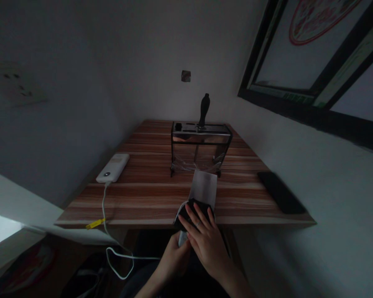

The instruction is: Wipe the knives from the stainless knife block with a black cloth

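Note:
A broad, flat grey blade, apparently a cleaver's (204, 185), points away from me over the near edge of the table. Its pale grey handle is mostly hidden in my left hand (175, 252), whose fingers are closed round it. A black cloth (191, 203) with a light edge is draped across the lower part of the blade. My right hand (203, 240), with a ring on one finger, presses the cloth against the blade, its fingers slightly spread. The underside of the cloth is hidden.
Behind the blade stands a clear-sided knife block (199, 151) with one black-handled knife (204, 109) in it. On the wooden table (143, 203), a white power bank (113, 167) with a cable (103, 203) lies left and a black phone (279, 192) right. Walls enclose the table.

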Demonstrator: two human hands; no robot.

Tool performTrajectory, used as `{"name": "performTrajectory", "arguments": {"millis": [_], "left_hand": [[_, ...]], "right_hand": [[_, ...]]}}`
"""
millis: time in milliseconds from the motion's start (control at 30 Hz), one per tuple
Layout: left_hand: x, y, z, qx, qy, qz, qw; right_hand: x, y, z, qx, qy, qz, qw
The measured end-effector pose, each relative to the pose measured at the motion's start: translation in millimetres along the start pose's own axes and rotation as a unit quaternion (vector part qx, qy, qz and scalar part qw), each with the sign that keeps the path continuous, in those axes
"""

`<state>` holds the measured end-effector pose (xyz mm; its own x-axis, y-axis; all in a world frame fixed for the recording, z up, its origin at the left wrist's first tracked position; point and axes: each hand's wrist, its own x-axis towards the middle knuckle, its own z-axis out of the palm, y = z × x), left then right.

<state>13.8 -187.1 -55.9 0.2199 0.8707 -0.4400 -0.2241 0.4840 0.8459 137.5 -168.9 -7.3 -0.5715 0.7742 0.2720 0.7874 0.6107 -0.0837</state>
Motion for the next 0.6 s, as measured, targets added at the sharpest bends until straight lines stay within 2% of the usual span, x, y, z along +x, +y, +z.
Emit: {"name": "performTrajectory", "arguments": {"millis": [200, 600], "left_hand": [[0.6, 1.5, 1.1, -0.005, 0.009, 0.019, 1.0], [0.5, -1.9, -2.3, 0.011, -0.022, 0.022, 0.999]], "right_hand": [[9.0, 5.3, 1.8, -0.011, 0.03, 0.028, 0.999], [33.0, 29.2, -6.1, -0.033, 0.065, 0.041, 0.997]]}}
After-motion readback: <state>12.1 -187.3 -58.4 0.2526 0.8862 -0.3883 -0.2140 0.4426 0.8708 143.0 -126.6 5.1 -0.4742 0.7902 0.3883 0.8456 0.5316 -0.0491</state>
